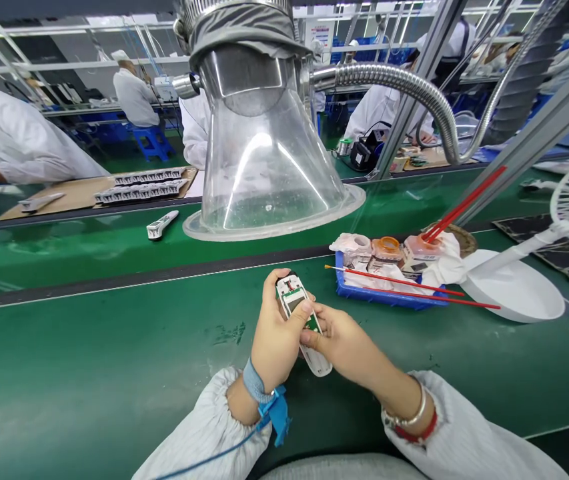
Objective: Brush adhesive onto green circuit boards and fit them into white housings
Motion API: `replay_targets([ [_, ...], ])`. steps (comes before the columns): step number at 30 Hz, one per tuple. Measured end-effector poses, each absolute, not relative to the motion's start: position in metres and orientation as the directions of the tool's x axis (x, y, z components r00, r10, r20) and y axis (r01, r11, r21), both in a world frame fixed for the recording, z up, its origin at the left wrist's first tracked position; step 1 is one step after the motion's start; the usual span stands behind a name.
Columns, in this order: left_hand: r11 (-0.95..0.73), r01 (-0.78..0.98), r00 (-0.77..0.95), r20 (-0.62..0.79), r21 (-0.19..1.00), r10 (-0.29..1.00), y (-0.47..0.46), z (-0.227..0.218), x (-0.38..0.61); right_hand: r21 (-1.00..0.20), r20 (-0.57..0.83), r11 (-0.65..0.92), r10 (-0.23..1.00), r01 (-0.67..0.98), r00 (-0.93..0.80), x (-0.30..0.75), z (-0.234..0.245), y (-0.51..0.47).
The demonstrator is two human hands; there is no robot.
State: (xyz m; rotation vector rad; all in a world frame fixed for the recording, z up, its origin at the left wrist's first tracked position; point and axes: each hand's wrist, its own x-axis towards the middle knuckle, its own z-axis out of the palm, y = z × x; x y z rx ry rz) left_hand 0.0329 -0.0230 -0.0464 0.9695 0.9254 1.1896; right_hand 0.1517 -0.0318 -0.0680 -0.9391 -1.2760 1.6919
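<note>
Both hands are closed on a white handheld device (298,301) with its casing open, showing a green circuit board, and they hold it above the green bench mat (114,373), just in front of the person's body. The left hand (277,340) wraps around the device from behind, its fingers (277,283) curled up the far side and its thumb pressed on the board. The right hand (347,350) pinches the device's edge near the middle between thumb and fingers, leaving the white lower end sticking out below both hands. A blue wrist strap (257,381) circles the left wrist, with a blue cord (214,457) trailing off toward the lower edge of the view (an anti-static lead, by the look of it), while a silver bangle (407,417) and a red band (417,433) sit on the right wrist. To the right lies a blue tray (389,300) with red-shafted sticks (394,283) across it, plus white cloth and small orange-lidded containers (387,250). A clear conical fume hood (264,160) with a ribbed metal duct (389,79) stands ahead, and a loose white device casing (162,224) rests beyond the black bench divider (149,270). A co-worker's white sleeve (19,133) reaches over a cardboard sheet holding rows of devices (139,187).
</note>
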Motion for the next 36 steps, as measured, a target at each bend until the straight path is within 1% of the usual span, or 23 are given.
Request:
replay_targets([
  [2,0.116,-0.294,0.134,-0.080,0.949,0.988,-0.020,-0.048,0.032,-0.940,-0.125,-0.271,0.838,-0.206,-0.531,0.157,-0.068,-0.028],
  [4,0.125,-0.276,0.132,-0.091,0.953,0.987,-0.018,-0.048,0.031,-0.934,-0.147,-0.305,0.803,-0.187,-0.577,0.161,-0.067,-0.027],
  [7,0.131,-0.259,0.124,-0.101,0.957,0.987,-0.018,-0.047,0.032,-0.946,-0.178,-0.296,0.814,-0.131,-0.552,0.163,-0.068,-0.028],
  [13,0.130,-0.224,0.140,-0.100,0.966,0.985,-0.019,-0.049,0.032,-0.975,-0.200,-0.221,0.833,0.022,-0.517,0.161,-0.076,-0.026],
  [16,0.139,-0.200,0.137,-0.113,0.970,0.984,-0.019,-0.049,0.032,-0.976,-0.205,-0.211,0.830,0.048,-0.519,0.163,-0.076,-0.025],
  [18,0.154,-0.212,0.134,-0.127,0.965,0.983,-0.017,-0.048,0.031,-0.975,-0.214,-0.213,0.826,0.062,-0.522,0.166,-0.071,-0.028],
  [19,0.168,-0.230,0.136,-0.140,0.958,0.981,-0.016,-0.047,0.031,-0.978,-0.207,-0.197,0.842,0.072,-0.498,0.168,-0.068,-0.030],
  [20,0.185,-0.252,0.138,-0.154,0.950,0.978,-0.015,-0.046,0.030,-0.984,-0.176,-0.152,0.880,0.091,-0.441,0.170,-0.065,-0.034],
  [21,0.203,-0.271,0.141,-0.170,0.941,0.975,-0.014,-0.044,0.030,-0.989,-0.108,-0.063,0.927,0.137,-0.358,0.172,-0.061,-0.038],
  [22,0.219,-0.285,0.143,-0.185,0.933,0.972,-0.012,-0.043,0.030,-0.974,0.011,0.073,0.961,0.214,-0.275,0.174,-0.058,-0.043],
  [23,0.232,-0.291,0.144,-0.197,0.928,0.970,-0.011,-0.042,0.030,-0.920,0.172,0.240,0.958,0.311,-0.231,0.176,-0.055,-0.047],
  [24,0.240,-0.290,0.144,-0.206,0.926,0.968,-0.009,-0.041,0.030,-0.819,0.332,0.407,0.911,0.404,-0.244,0.177,-0.052,-0.050],
  [25,0.246,-0.288,0.143,-0.212,0.925,0.967,-0.008,-0.041,0.030,-0.691,0.452,0.548,0.836,0.472,-0.311,0.177,-0.051,-0.053],
  [26,0.252,-0.291,0.147,-0.217,0.923,0.965,-0.007,-0.040,0.031,-0.568,0.514,0.652,0.758,0.502,-0.402,0.177,-0.050,-0.054],
  [27,0.259,-0.296,0.154,-0.221,0.920,0.963,-0.007,-0.040,0.032,-0.477,0.531,0.719,0.694,0.505,-0.486,0.176,-0.049,-0.054],
  [28,0.262,-0.301,0.162,-0.222,0.917,0.961,-0.006,-0.039,0.033,-0.424,0.517,0.753,0.658,0.504,-0.547,0.176,-0.049,-0.053],
  [29,0.263,-0.304,0.169,-0.220,0.915,0.961,-0.006,-0.039,0.034,-0.396,0.488,0.762,0.648,0.513,-0.585,0.175,-0.048,-0.052],
  [32,0.251,-0.268,0.172,-0.210,0.930,0.962,-0.005,-0.039,0.035,-0.365,0.398,0.760,0.649,0.537,-0.648,0.173,-0.045,-0.045],
  [36,0.251,-0.149,0.165,-0.226,0.957,0.960,-0.004,-0.039,0.035,-0.354,0.351,0.781,0.621,0.515,-0.700,0.172,-0.038,-0.040],
])
